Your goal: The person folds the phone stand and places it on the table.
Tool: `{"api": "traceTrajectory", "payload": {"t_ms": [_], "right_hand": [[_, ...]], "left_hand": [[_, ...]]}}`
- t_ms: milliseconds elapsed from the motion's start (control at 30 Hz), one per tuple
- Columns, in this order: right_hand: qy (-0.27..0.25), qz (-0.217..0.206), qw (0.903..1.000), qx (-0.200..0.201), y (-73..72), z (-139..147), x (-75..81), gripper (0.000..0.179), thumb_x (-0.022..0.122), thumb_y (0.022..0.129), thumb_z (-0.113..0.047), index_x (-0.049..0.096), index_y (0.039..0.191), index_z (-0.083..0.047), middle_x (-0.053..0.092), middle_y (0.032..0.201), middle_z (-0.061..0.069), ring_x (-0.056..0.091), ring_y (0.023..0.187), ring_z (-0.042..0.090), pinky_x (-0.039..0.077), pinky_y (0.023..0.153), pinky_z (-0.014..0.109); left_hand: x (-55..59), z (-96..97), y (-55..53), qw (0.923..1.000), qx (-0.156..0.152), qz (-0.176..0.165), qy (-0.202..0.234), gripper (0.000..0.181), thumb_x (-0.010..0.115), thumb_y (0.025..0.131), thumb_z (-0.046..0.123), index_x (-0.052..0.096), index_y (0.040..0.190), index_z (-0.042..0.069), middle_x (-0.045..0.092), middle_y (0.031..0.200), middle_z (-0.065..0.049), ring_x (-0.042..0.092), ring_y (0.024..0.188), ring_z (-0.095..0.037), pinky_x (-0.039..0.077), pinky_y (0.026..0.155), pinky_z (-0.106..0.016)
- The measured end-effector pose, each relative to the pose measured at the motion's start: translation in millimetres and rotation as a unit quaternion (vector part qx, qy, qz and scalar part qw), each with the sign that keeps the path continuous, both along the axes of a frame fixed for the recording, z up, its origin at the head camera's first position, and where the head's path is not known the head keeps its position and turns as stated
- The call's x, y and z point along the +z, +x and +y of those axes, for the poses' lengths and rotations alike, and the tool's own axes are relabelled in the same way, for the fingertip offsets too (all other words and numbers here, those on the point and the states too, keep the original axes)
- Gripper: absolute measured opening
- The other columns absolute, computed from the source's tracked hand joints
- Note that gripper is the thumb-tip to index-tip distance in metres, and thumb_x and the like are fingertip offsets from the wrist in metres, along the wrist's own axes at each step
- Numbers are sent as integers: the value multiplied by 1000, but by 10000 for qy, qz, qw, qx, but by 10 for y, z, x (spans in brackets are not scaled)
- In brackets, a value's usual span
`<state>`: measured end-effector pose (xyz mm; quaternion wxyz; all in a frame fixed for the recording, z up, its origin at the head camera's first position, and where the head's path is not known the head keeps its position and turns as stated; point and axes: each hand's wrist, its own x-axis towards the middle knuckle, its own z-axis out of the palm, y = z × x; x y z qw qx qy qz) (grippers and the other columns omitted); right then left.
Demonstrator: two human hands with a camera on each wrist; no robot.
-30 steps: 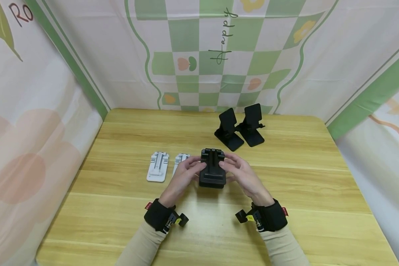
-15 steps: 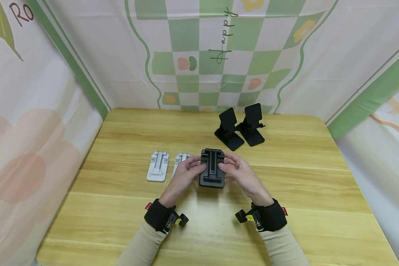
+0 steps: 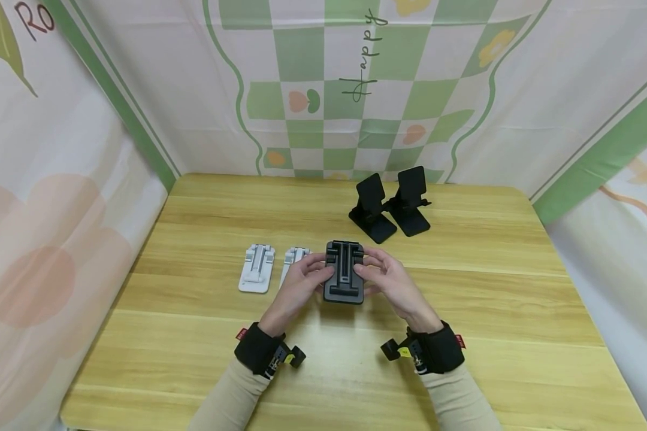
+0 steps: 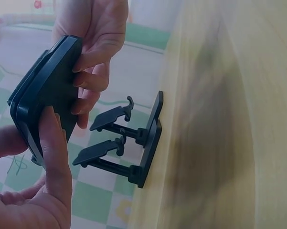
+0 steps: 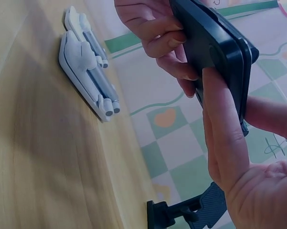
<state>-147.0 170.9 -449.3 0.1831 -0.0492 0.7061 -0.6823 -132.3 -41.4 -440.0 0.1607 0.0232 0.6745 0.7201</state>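
A black folding phone stand (image 3: pixel 345 281), folded flat, is held above the table between both hands in the head view. My left hand (image 3: pixel 305 282) grips its left edge, thumb on the front and fingers behind. On the opposite edge my right hand (image 3: pixel 386 281) grips it the same way. Both wrist views show the fingers spread across the stand's smooth underside, with a gap between it and the table. Left of the hands lies a white folded phone stand (image 3: pixel 256 269); a second white stand (image 3: pixel 293 259) is partly hidden behind the left hand.
Two unfolded black phone stands, one on the left (image 3: pixel 373 208) and one on the right (image 3: pixel 410 201), stand side by side toward the back of the wooden table (image 3: pixel 490 287). A patterned cloth (image 3: pixel 296 54) hangs beyond the back edge.
Over the last second the held black stand has tilted so its front faces up more, showing its central arm and lower crossbar. Both hands have kept their grip and place.
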Motion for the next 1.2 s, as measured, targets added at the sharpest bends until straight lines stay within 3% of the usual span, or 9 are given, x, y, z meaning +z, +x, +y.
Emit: {"api": "traceTrajectory", "payload": {"t_ms": [200,367,500,700,967,1200], "right_hand": [[70,-73,9999,-69,-31,-16,-16,71,62,91,-25,26,147,-3,45,128,21,62,89,19,57,70,35],[138,-138,9995,-248,-72,-26,-60,70,63,90,-22,27,146,-2,47,122,19,62,84,16,58,66,32],[211,-128,9992,-311,-114,-28,-134,68,62,90,-18,27,145,1,49,115,18,62,80,15,57,63,31],[375,-267,9987,-199,-175,-64,-255,68,62,90,-18,27,145,-1,48,117,18,61,85,19,57,68,35],[661,-295,9972,-181,-249,-122,-395,65,60,91,-14,28,145,1,50,121,23,61,88,21,57,66,31],[974,-298,9946,-201,-284,-165,-494,62,58,92,-10,28,144,3,52,116,24,60,83,20,57,63,30]], "left_hand": [[-221,-26,-56,9994,315,24,-105,45,60,92,25,51,133,8,63,112,-14,63,82,-17,53,81,-47],[-276,-92,-48,9966,800,167,-117,44,61,91,32,56,128,9,60,114,-19,63,82,-28,54,79,-49],[-296,-144,-50,9947,973,326,39,41,61,90,32,58,123,8,56,115,-25,62,85,-36,55,77,-47],[-327,-190,-44,9945,968,369,123,40,61,90,32,58,123,9,55,117,-27,58,92,-45,56,77,-44],[-337,-207,-24,9941,1009,395,70,40,62,90,33,59,122,9,56,115,-25,62,80,-23,58,69,-32],[-335,-219,-12,9952,905,321,190,50,62,90,33,54,128,1,56,119,-25,61,81,-25,58,68,-31]]}}
